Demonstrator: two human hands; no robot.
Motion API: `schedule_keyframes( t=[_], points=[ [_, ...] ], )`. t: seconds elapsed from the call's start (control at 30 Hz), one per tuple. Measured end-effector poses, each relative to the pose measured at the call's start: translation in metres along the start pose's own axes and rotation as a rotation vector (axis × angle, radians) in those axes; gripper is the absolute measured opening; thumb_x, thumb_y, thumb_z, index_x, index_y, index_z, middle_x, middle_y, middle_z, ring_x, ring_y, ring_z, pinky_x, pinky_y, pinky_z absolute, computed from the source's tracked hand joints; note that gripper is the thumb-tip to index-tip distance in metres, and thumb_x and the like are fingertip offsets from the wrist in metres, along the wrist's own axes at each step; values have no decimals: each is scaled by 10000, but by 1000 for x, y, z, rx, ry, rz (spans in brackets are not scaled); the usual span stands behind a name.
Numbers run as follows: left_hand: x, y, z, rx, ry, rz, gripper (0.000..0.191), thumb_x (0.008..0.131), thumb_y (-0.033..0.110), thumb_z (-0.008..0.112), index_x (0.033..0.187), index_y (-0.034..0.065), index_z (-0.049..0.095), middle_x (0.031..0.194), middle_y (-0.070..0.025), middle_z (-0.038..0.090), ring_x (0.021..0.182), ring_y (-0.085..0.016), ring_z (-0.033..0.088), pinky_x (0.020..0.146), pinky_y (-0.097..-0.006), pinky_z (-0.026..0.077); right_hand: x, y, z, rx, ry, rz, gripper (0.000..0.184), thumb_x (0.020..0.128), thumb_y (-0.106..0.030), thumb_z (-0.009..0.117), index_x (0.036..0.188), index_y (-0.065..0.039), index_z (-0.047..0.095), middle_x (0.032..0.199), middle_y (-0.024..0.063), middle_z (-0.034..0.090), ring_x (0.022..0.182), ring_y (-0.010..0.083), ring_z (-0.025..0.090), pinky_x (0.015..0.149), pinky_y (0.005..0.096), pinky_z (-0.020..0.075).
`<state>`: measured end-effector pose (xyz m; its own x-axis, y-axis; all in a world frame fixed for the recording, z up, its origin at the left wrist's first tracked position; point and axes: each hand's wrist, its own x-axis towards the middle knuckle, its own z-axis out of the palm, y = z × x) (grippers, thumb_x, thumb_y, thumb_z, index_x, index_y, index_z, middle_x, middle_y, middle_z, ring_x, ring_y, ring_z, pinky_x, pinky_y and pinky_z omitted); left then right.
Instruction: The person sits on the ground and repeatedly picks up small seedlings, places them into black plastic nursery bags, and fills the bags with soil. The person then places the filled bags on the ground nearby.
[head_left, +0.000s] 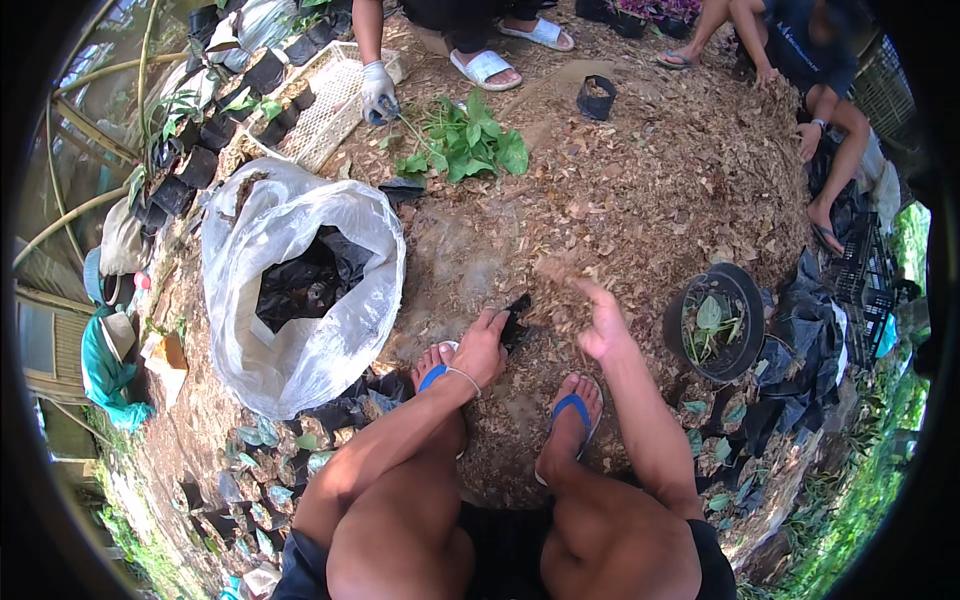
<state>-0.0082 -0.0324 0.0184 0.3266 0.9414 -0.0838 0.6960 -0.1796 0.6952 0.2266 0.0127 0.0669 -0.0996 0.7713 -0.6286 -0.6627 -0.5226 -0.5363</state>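
My left hand (484, 349) pinches the edge of a small black plastic grow bag (516, 315) just above the ground between my feet. To its right, my right hand (606, 326) cups a blurred handful of brown chip-and-leaf mix (564, 289), some of it loose about the fingertips. That hand is beside the bag, apart from my left hand. Behind both hands spreads a broad heap of the same dry mix (645, 187). A large white translucent sack (375, 232) with black plastic bags (315, 277) inside stands open left of my left hand.
Right of my hand stands a black pot (754, 322) holding leafy cuttings (709, 319). Ahead, another person's gloved hand (379, 94) touches green leafy stems (472, 142) near a white crate (330, 97). A second person (810, 60) sits at the heap's right. Potted seedlings (262, 465) line the lower left.
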Motion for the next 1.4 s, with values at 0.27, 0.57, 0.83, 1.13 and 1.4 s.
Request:
schedule_keyframes(
  t=[0.27,0.57,0.83,1.13,1.4],
  points=[
    [-4,-10,7,-22,-52,-56,577,723,-51,701,1285,-59,572,1256,-269,565,1143,-506,608,998,-525,533,-9,65,6,-176,-22,261,431,1015,-260,694,1347,9,639,1309,159,697,1158,284,700,928,500,609],
    [-8,-15,18,-79,-26,-5,548,725,-45,698,1260,-68,585,1212,-279,591,1187,-509,597,1025,-515,525,-17,65,12,-808,-6,148,712,982,-350,754,1571,-82,458,1501,193,569,1216,371,652,889,640,571],
    [-12,-30,26,-129,-7,-84,378,736,-5,692,1106,-55,632,1109,-285,618,1116,-505,605,979,-535,510,-15,107,-10,-1494,-287,-713,278,904,-89,735,1168,-19,686,1104,238,716,973,460,707,841,514,580],
    [-17,-32,36,-189,32,6,346,752,22,693,1089,-42,649,1079,-279,641,1054,-501,614,946,-510,508,7,99,6,-1798,-117,-188,245,890,-154,664,1054,-3,766,1042,284,742,1000,430,738,863,474,599],
    [-18,-32,19,-160,8,-243,489,736,-8,686,1224,-29,661,1146,-258,676,1142,-451,661,1018,-488,521,-13,54,11,-1485,-361,-367,444,837,-149,736,1261,-17,724,1252,209,739,1069,393,736,932,447,601]
  ],
)
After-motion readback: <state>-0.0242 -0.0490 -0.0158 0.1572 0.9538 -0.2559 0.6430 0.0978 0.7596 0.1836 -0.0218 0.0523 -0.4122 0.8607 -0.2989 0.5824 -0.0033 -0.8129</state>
